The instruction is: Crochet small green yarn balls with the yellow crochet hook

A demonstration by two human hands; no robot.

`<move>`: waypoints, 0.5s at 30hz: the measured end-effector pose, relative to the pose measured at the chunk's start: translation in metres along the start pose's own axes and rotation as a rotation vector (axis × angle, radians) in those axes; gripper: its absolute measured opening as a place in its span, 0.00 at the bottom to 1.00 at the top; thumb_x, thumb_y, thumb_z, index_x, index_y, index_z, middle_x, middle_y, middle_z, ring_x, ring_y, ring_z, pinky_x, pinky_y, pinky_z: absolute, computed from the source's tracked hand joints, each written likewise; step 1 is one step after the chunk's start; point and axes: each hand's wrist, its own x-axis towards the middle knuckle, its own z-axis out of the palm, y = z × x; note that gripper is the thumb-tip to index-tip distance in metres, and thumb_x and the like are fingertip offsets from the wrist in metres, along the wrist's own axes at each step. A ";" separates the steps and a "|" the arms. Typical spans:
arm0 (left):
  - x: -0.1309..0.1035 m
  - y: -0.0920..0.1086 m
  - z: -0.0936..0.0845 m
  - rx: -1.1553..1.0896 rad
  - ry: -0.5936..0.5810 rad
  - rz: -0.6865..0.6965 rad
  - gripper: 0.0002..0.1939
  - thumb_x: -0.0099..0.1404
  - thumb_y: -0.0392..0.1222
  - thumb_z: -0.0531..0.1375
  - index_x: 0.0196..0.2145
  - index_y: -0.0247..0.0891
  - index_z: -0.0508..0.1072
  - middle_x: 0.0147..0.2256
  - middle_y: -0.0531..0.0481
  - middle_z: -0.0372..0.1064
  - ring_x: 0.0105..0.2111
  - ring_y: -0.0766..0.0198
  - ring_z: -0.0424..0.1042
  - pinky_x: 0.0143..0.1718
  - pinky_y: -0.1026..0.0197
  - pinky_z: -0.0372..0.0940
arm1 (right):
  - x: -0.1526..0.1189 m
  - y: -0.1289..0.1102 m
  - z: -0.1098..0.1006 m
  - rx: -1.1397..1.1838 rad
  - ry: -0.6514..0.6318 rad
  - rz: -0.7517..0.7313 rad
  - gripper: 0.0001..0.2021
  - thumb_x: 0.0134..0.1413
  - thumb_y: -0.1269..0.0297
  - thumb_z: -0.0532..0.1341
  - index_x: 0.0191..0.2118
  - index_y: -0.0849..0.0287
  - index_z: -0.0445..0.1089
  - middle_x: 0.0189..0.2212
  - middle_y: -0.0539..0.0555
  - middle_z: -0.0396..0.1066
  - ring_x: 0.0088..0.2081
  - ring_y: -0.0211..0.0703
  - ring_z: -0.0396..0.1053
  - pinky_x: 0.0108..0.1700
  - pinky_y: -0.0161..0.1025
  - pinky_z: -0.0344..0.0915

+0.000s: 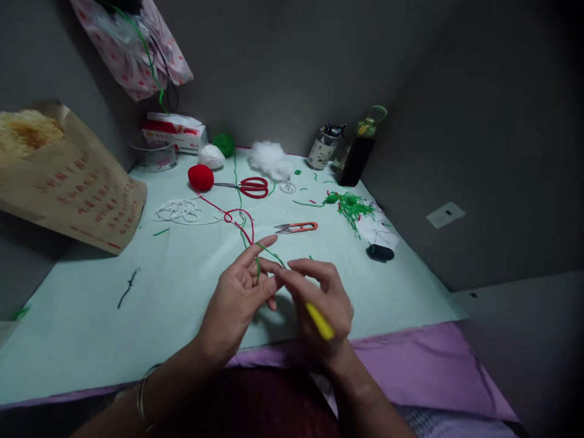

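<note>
Green yarn [258, 267] runs over the raised index finger of my left hand [241, 292], whose thumb and other fingers pinch near the yarn's working end. My right hand [322, 292] is closed round a crochet hook with a yellow handle [320, 321]; the hook's tip is hidden by the fingers. The fingertips of both hands meet, and whatever small piece lies between them cannot be made out. Red yarn [252, 228] reaches from a red ball [201, 177] to just beyond my left index finger. Orange thread snips [298, 227] lie beyond my hands.
Red-handled scissors [254, 187], white stuffing [270, 159] and a green yarn ball [224, 145] lie farther back. A paper bag [86, 182] stands left. At right are green yarn scraps [353, 210], a dark spool-like roll [380, 252] and a dark bottle [357, 159] near the wall.
</note>
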 end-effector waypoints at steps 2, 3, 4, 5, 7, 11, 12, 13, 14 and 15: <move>0.000 0.000 0.000 -0.079 -0.035 -0.078 0.32 0.59 0.38 0.73 0.60 0.37 0.72 0.28 0.57 0.67 0.21 0.76 0.59 0.23 0.71 0.64 | -0.002 -0.002 -0.001 -0.131 0.010 -0.129 0.19 0.62 0.77 0.64 0.54 0.50 0.77 0.47 0.57 0.75 0.47 0.45 0.74 0.46 0.43 0.73; 0.000 0.001 0.000 -0.124 -0.055 -0.140 0.30 0.60 0.37 0.72 0.59 0.37 0.74 0.26 0.59 0.64 0.19 0.77 0.54 0.22 0.72 0.62 | -0.002 -0.001 -0.002 -0.104 0.020 -0.126 0.19 0.62 0.77 0.63 0.54 0.51 0.77 0.46 0.57 0.75 0.46 0.45 0.74 0.45 0.42 0.73; 0.000 0.002 -0.001 -0.166 -0.068 -0.199 0.27 0.61 0.37 0.72 0.57 0.36 0.75 0.24 0.61 0.61 0.18 0.79 0.50 0.21 0.73 0.61 | -0.001 -0.001 -0.002 -0.033 0.042 -0.079 0.17 0.63 0.77 0.62 0.52 0.52 0.77 0.44 0.56 0.75 0.45 0.44 0.74 0.44 0.42 0.72; 0.001 0.004 -0.002 -0.198 -0.069 -0.243 0.24 0.61 0.36 0.71 0.56 0.35 0.77 0.23 0.62 0.58 0.18 0.79 0.47 0.21 0.73 0.60 | 0.001 0.000 -0.002 0.068 0.078 0.000 0.15 0.64 0.77 0.60 0.50 0.52 0.78 0.41 0.55 0.76 0.42 0.43 0.73 0.42 0.42 0.71; 0.003 0.006 -0.003 -0.227 -0.042 -0.250 0.20 0.62 0.34 0.70 0.53 0.35 0.79 0.23 0.62 0.57 0.18 0.80 0.46 0.20 0.75 0.58 | 0.005 0.002 -0.003 0.306 0.145 0.191 0.13 0.67 0.74 0.58 0.45 0.52 0.79 0.36 0.52 0.75 0.36 0.41 0.71 0.38 0.41 0.69; 0.004 0.005 0.000 -0.119 -0.018 -0.126 0.20 0.59 0.34 0.72 0.50 0.39 0.81 0.31 0.56 0.68 0.18 0.81 0.54 0.20 0.74 0.58 | 0.011 0.003 -0.001 0.558 0.106 0.348 0.10 0.67 0.70 0.60 0.41 0.52 0.79 0.35 0.51 0.75 0.34 0.39 0.70 0.37 0.40 0.68; 0.003 0.004 0.001 -0.080 -0.026 -0.103 0.20 0.59 0.35 0.72 0.50 0.40 0.81 0.32 0.55 0.70 0.19 0.80 0.58 0.20 0.74 0.57 | 0.011 0.003 0.000 0.543 0.072 0.339 0.09 0.67 0.70 0.61 0.42 0.52 0.80 0.37 0.52 0.76 0.37 0.40 0.72 0.40 0.40 0.69; 0.003 0.003 0.001 -0.050 -0.034 -0.089 0.20 0.58 0.36 0.73 0.50 0.41 0.81 0.32 0.54 0.71 0.19 0.80 0.60 0.20 0.74 0.57 | 0.011 0.003 0.001 0.523 0.049 0.331 0.09 0.66 0.70 0.62 0.42 0.52 0.80 0.38 0.52 0.77 0.40 0.41 0.73 0.42 0.40 0.69; 0.002 0.003 0.002 -0.032 -0.039 -0.084 0.20 0.59 0.36 0.73 0.49 0.41 0.81 0.32 0.54 0.71 0.20 0.79 0.61 0.20 0.74 0.57 | 0.011 0.004 0.001 0.521 0.037 0.331 0.08 0.66 0.70 0.62 0.42 0.53 0.80 0.38 0.53 0.77 0.41 0.41 0.73 0.43 0.40 0.69; 0.002 0.003 0.002 -0.027 -0.041 -0.090 0.19 0.59 0.37 0.72 0.49 0.41 0.81 0.32 0.54 0.71 0.20 0.79 0.61 0.21 0.74 0.58 | 0.010 0.005 0.001 0.546 0.033 0.343 0.08 0.66 0.69 0.62 0.42 0.53 0.80 0.38 0.53 0.77 0.40 0.41 0.73 0.42 0.40 0.70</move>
